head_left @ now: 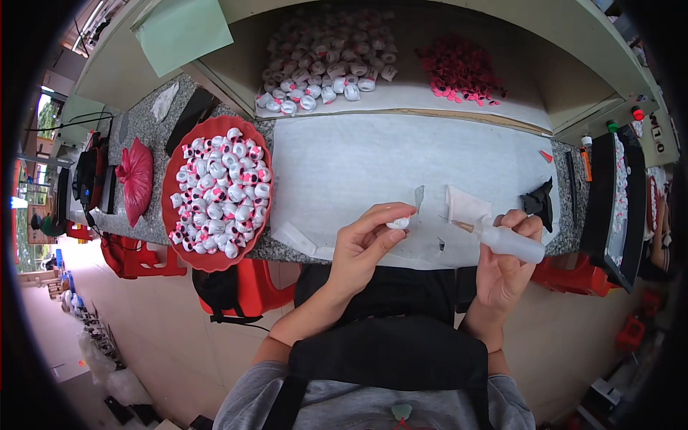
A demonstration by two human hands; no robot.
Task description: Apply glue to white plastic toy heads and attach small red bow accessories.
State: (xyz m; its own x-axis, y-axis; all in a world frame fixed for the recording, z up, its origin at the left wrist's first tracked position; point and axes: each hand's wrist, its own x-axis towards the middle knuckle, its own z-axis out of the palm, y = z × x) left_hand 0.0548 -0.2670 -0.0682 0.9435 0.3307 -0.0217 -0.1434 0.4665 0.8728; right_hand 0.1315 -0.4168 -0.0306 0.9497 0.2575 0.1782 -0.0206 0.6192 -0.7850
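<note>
Between the thumb and fingers of my left hand (367, 244) is a small white rounded piece (398, 223) with a bit of pink at its upper edge. My right hand (504, 269) grips a translucent white squeeze bottle (517, 244), tilted so that its narrow tip points left toward the white piece. A gap separates the tip from the piece. Both hands are over the front part of a white sheet (344, 168) on the bench. Behind the bottle a folded white cloth (469, 206) lies on the sheet.
At left, a red scalloped tray (172, 166) holds many white-and-pink pieces. The shelf carries a heap of white pieces (326, 61) and a pile of pink parts (464, 68). A black crumpled cloth (539, 202) lies at right, near a dark-edged conveyor (600, 208). A pink bag (135, 183) sits far left.
</note>
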